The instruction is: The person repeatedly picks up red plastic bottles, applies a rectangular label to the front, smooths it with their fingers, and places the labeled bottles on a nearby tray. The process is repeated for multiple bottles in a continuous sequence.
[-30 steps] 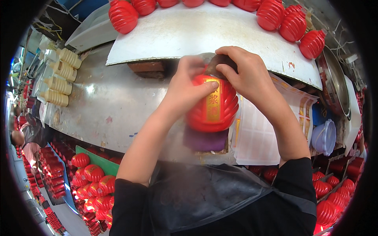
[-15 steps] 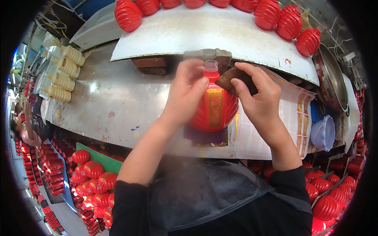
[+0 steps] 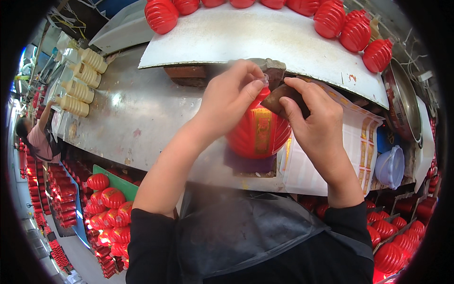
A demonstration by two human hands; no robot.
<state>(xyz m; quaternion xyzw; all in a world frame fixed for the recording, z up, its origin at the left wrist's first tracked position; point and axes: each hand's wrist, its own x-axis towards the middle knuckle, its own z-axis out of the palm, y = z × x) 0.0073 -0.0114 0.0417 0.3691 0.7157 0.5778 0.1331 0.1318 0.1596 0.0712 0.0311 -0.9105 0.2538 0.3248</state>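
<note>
A round red ribbed bottle [image 3: 240, 137] with a clear mouth stands in front of me, tilted a little if at all, on a dark purple pad [image 3: 246, 163]. An upright gold label [image 3: 263, 131] lies on its front. My left hand [image 3: 231, 97] is closed round the bottle's neck, with thumb and fingers at the mouth. Between the thumb and fingers of my right hand [image 3: 318, 116] is a flat dark brown scraper-like piece [image 3: 279, 100], its tip close to the bottle's shoulder; whether it touches is hard to tell.
White sheets with gold labels [image 3: 347, 142] lie right of the bottle. Behind, a white board [image 3: 222, 40] resting on bricks [image 3: 185, 73] carries several red bottles. Cream bottles [image 3: 78, 91] line the left, where a co-worker [image 3: 40, 132] reaches toward them. A lilac basin [image 3: 389, 166] stands right.
My left hand has closed further over the bottle's neck and mouth. The view has shifted slightly. At the left, the co-worker's arm has risen toward the cream bottles.
</note>
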